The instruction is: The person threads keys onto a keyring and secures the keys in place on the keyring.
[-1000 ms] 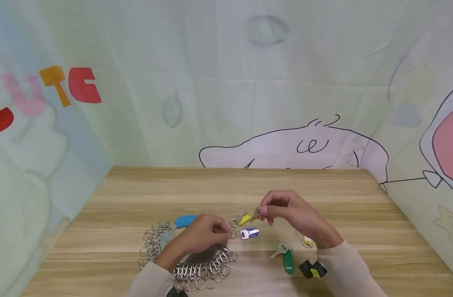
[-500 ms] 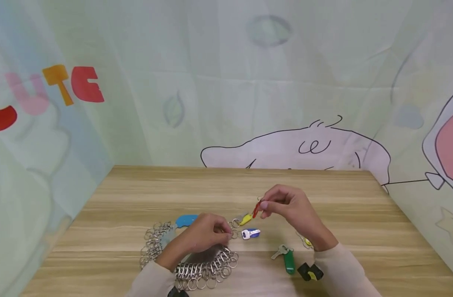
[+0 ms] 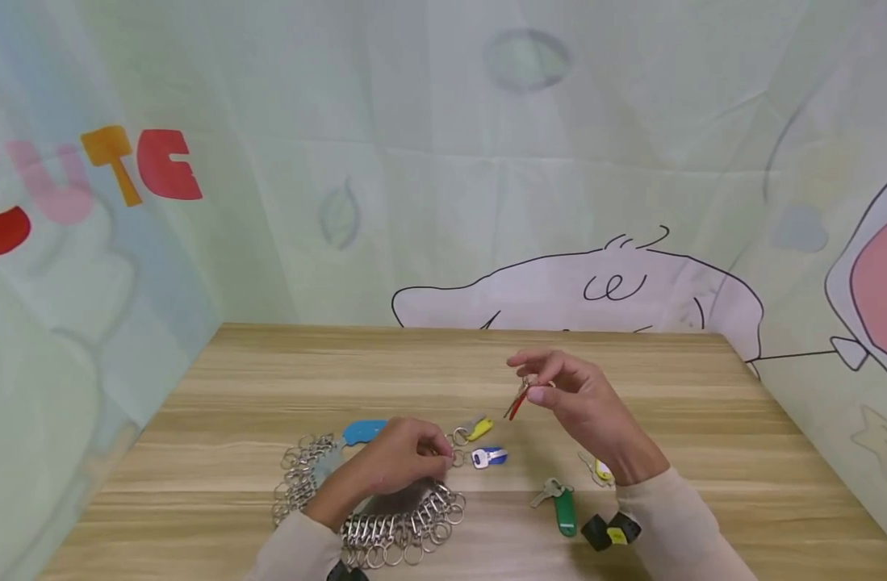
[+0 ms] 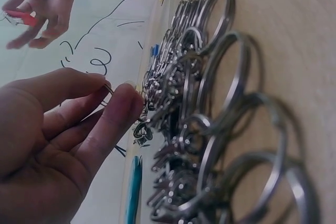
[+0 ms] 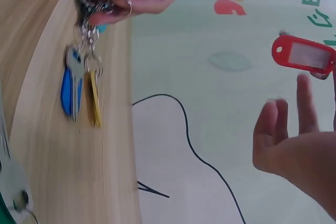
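My right hand [image 3: 588,407] pinches a red key tag [image 5: 304,53] with a key on it, held up above the table; its other fingers are spread. Low at the left, my left hand [image 3: 398,456] pinches a thin metal ring [image 5: 128,7] between thumb and fingertips, over a large bunch of metal key rings and clasps [image 4: 194,103]. Just right of the left fingertips, a yellow key tag [image 3: 481,428] and a blue key tag [image 3: 497,457] lie on the table, each with a key and near the bunch's rings.
A green key tag [image 3: 565,512] with a key lies front right on the wooden table [image 3: 327,363]. Another yellow tag [image 3: 601,470] is partly behind the right wrist. A flat blue piece [image 3: 361,432] sits by the bunch. Printed cloth [image 3: 443,161] hangs behind.
My right hand has lifted and drawn slightly right, away from the yellow tag, and the red tag has turned in its fingers. My left hand stays in place.
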`<state>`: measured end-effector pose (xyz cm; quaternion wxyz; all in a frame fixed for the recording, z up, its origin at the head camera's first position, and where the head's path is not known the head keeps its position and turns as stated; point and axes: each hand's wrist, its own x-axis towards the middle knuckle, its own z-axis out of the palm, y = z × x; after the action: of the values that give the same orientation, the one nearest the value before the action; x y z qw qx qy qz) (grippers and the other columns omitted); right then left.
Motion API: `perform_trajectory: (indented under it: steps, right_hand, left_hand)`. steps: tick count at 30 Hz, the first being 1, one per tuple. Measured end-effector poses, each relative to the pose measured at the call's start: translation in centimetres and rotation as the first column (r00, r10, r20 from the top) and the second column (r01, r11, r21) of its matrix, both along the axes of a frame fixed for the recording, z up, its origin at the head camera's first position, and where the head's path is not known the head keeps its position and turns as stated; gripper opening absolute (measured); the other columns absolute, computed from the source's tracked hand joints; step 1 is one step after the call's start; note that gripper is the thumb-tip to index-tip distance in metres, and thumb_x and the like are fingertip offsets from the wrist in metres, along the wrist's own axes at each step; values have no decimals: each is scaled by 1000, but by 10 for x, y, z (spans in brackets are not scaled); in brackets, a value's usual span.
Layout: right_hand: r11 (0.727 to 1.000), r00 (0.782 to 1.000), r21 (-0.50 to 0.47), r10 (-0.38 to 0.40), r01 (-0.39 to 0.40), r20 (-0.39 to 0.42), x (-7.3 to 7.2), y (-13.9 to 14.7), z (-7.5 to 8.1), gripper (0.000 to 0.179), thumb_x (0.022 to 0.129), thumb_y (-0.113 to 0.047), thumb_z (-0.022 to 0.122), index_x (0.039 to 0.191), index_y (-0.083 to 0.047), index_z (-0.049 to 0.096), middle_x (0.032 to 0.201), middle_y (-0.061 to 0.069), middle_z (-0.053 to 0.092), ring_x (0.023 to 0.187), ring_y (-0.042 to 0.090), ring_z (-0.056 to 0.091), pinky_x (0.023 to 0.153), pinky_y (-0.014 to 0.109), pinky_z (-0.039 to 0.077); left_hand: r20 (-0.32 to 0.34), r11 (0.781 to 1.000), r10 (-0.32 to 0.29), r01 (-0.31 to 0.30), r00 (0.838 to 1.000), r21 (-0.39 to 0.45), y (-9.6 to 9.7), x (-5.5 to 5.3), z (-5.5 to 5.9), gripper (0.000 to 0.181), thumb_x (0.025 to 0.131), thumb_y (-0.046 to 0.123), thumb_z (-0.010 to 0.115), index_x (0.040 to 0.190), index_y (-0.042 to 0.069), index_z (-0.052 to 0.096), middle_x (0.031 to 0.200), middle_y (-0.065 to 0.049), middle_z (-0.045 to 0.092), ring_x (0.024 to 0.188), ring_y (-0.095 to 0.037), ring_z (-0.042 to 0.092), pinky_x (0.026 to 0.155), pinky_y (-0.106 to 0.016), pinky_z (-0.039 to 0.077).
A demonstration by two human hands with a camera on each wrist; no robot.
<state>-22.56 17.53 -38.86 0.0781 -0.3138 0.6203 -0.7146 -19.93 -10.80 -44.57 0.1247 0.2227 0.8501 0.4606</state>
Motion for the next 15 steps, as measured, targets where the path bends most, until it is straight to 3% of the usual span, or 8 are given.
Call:
perform_trajectory:
  steps: [4, 7, 10, 13, 15]
  right_hand:
    - [964, 975, -154, 222, -217, 16, -3, -1, -1, 27, 99, 10, 51, 95, -14, 64, 114, 8, 65, 115, 29, 55, 105, 43, 39]
    - [944, 954, -170, 295, -282, 53, -3, -2, -3, 24, 100, 8, 50, 96, -13, 63, 101, 6, 65, 101, 24, 60, 97, 41, 46]
    - [965, 957, -104, 255, -242, 138, -1, -5, -7, 21, 100, 6, 53, 96, -12, 62, 96, 6, 65, 89, 20, 64, 86, 36, 52]
    - [989, 961, 22, 134, -143, 240, -1, -11, -13, 14, 100, 2, 57, 97, -11, 62, 94, 10, 66, 78, 20, 65, 77, 33, 53]
    - [987, 960, 141, 32, -75, 280, -1, -16, -17, 8, 99, -1, 60, 97, -9, 63, 92, 14, 68, 73, 21, 65, 71, 31, 53]
  left_hand:
    - [4, 1000, 5, -5, 1000, 3, -1, 0, -1, 3, 90, 10, 73, 88, 7, 74, 75, 5, 69, 71, -14, 66, 72, -32, 53]
    - [18, 1000, 11, -11, 1000, 3, -1, 0, -1, 4, 91, 11, 72, 88, 8, 74, 75, 4, 69, 71, -16, 67, 71, -32, 53]
    - [29, 1000, 15, -15, 999, 4, -1, 0, 0, 4, 91, 11, 72, 88, 8, 73, 75, 3, 69, 71, -16, 67, 71, -32, 53]
    - [25, 1000, 9, -9, 1000, 15, -1, 0, 1, 4, 91, 10, 72, 89, 7, 73, 75, 2, 69, 71, -17, 67, 71, -32, 53]
    - [16, 1000, 3, -3, 1000, 20, 0, 0, 1, 4, 91, 10, 72, 89, 6, 73, 75, 2, 69, 70, -16, 67, 71, -32, 53]
